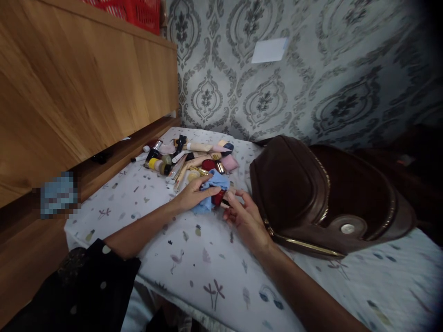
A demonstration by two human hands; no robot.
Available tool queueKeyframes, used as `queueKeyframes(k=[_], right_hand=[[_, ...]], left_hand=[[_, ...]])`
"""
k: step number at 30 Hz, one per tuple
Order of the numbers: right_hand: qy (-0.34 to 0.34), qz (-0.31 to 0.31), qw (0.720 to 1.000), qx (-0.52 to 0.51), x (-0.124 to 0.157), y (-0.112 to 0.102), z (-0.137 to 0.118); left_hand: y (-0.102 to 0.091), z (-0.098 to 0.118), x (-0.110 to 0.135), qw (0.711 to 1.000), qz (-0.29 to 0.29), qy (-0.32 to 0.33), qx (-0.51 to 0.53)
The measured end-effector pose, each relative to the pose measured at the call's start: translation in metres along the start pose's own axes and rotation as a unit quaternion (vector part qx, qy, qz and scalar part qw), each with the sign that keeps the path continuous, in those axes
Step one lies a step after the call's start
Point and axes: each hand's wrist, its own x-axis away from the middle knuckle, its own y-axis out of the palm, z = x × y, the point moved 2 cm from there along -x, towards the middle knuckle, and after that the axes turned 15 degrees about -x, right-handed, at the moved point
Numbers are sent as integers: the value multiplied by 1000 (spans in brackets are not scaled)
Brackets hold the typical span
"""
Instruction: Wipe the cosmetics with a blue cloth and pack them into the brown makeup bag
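My left hand [192, 193] is closed on a light blue cloth [204, 205], thumb on top. The cloth is bunched against a small glossy red cosmetic container [218, 198], partly hidden by fingers and cloth. Fingertips of my right hand [245, 219] pinch the container's right end, where a pale part shows. Just beyond my hands lies a pile of makeup: a red round item [208, 164], a pink sponge-like block [230, 163], a cream tube [200, 147], a yellow-banded jar [156, 164] and several brushes and tubes.
A brown leather bag [287, 184] with gold zips lies right of my hands. Everything rests on a patterned white cloth [194, 286]. A wooden cabinet [90, 83] borders the left, with a red basket [145, 14] on top. Patterned wallpaper [207, 92] is behind.
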Motion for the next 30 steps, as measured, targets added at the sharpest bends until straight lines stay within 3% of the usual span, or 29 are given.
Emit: queueKeyframes(k=[6, 11, 18, 21, 26, 30], right_hand=[[41, 36, 998, 29, 4, 4, -1], [57, -2, 998, -2, 4, 5, -1], [-43, 20, 999, 27, 4, 6, -2], [-62, 15, 997, 37, 4, 5, -2], [-21, 19, 1000, 7, 2, 3, 0], [13, 24, 998, -55, 1, 2, -1]], left_hand=[[-1, 3, 3, 999, -21, 8, -27], [0, 7, 4, 998, -67, 18, -6], [3, -6, -2, 997, -52, -32, 46], [3, -4, -2, 999, -40, -14, 5], [0, 5, 2, 979, 57, 69, -180], [-3, 6, 2, 977, 48, 82, -192]])
